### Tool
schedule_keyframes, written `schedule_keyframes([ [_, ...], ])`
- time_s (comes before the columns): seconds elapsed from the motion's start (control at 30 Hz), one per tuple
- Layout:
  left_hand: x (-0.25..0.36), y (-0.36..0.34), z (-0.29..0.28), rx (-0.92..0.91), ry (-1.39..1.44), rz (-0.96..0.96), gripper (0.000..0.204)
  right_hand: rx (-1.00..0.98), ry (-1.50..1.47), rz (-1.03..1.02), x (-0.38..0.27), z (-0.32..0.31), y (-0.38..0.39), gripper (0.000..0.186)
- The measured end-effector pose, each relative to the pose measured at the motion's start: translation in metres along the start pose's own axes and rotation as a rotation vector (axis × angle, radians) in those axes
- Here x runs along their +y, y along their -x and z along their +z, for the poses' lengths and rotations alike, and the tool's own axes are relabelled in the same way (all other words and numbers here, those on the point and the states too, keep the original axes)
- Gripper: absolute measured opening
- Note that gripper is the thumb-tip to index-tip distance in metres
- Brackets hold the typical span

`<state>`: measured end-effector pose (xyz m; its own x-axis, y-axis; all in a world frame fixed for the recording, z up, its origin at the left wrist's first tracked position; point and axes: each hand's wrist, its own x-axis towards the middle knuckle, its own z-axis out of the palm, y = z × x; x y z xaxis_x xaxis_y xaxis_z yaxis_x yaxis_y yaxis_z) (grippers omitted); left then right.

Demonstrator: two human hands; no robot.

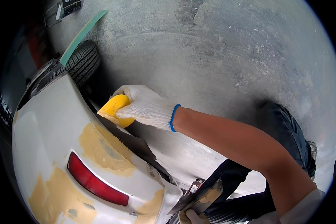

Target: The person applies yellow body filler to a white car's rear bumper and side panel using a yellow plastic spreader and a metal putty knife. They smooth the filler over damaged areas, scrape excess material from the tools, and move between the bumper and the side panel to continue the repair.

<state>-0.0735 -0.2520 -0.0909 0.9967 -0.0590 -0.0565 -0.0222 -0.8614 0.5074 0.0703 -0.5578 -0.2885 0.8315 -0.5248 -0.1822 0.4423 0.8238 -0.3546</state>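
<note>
My right hand (145, 106), in a white knit glove with a blue cuff, is closed on a yellow flexible filler spreader (117, 101). The spreader is bent, and its edge is at the upper edge of a white car bumper (44, 112). Tan filler patches (106, 153) cover parts of the bumper around a long red reflector (95, 181). At the bottom edge my left hand (193, 217), gloved too and partly cut off, grips a dark flat plate (201, 199) with tan filler smeared on it.
A tyre (84, 61) stands beyond the bumper, with a green strip (82, 37) angled up beside it. A dark can (71, 6) is at the far left on the grey concrete floor (212, 48). My dark-trousered leg (287, 130) is at right.
</note>
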Motion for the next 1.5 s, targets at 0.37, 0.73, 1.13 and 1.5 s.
schedule_keyframes([
  [0.37, 0.008, 0.002, 0.009, -0.042, 0.124, 0.007, 0.021, -0.164, -0.2, -0.017, 0.011, 0.002, 0.015, 0.038],
  [0.73, 0.024, 0.004, 0.015, -0.035, -0.051, 0.075, 0.023, 0.024, 0.237, 0.375, 0.029, 0.007, 0.112, 0.044],
  [1.13, 0.009, 0.01, -0.034, -0.141, -0.55, 0.249, 0.012, 0.301, 0.194, 0.472, 0.015, 0.08, 0.159, 0.031],
  [1.5, 0.021, 0.009, -0.033, -0.143, -0.87, 0.535, 0.019, 0.296, 0.167, 0.483, 0.014, 0.077, 0.152, 0.021],
])
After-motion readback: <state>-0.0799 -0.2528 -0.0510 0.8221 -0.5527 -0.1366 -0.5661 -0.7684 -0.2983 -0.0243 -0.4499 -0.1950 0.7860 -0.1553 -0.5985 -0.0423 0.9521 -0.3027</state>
